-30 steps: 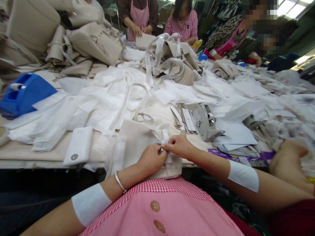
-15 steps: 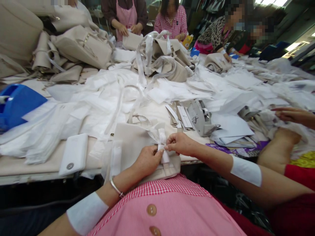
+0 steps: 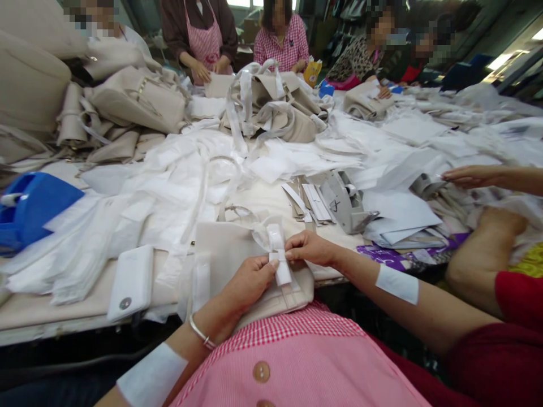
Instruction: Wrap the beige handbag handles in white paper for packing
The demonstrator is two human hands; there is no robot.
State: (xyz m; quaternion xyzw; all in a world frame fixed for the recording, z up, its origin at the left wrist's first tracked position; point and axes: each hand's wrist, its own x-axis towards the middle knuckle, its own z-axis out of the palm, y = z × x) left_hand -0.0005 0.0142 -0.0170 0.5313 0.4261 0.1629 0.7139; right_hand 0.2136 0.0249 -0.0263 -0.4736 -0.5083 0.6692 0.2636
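Observation:
A beige handbag (image 3: 224,249) lies flat at the table's front edge against my apron. White wrapping paper (image 3: 283,275) is folded around one of its straps near the right side. My left hand (image 3: 250,282) pinches the left edge of this wrap between thumb and fingers. From the right, my right hand (image 3: 311,249) presses thumb and fingertips together at the wrap's other edge, by a small piece of tape. A second white wrap (image 3: 201,280) covers the strap on the bag's left side.
Left of the bag lie a white power bank (image 3: 131,282), a stack of white sheets (image 3: 85,249) and a blue tape dispenser (image 3: 38,209). A grey tape dispenser (image 3: 345,203) stands to the right. A co-worker's hand (image 3: 475,176) reaches in there. Beige bags (image 3: 139,99) pile up behind.
My hands stay at the wrap, with the right fingers shifted slightly at its edge. The view has tilted a little. The co-worker's hand at right has moved left to a tape dispenser.

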